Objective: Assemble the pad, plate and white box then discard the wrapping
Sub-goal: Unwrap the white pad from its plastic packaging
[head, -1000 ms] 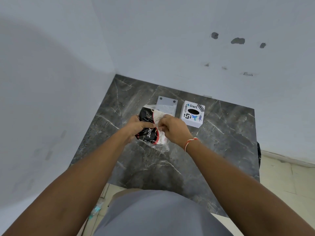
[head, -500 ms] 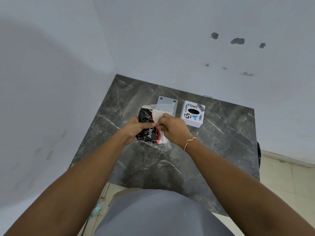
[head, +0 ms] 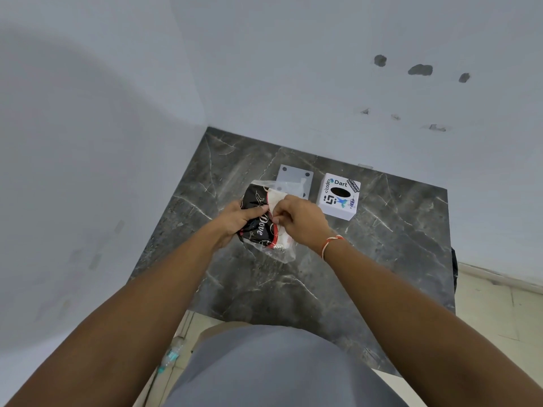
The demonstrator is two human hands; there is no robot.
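While both hands pinch the wrapping, plate half-covered behind, white box beside.

Even soft daylight, wide-angle edge warp

At the centre of the frame, both hands hold a clear wrapping with a black pad inside, above the dark marble worktop. The left hand grips the pad; the right hand pinches the wrapping's edge. Just above lie a grey plate and, right of it, a white box.
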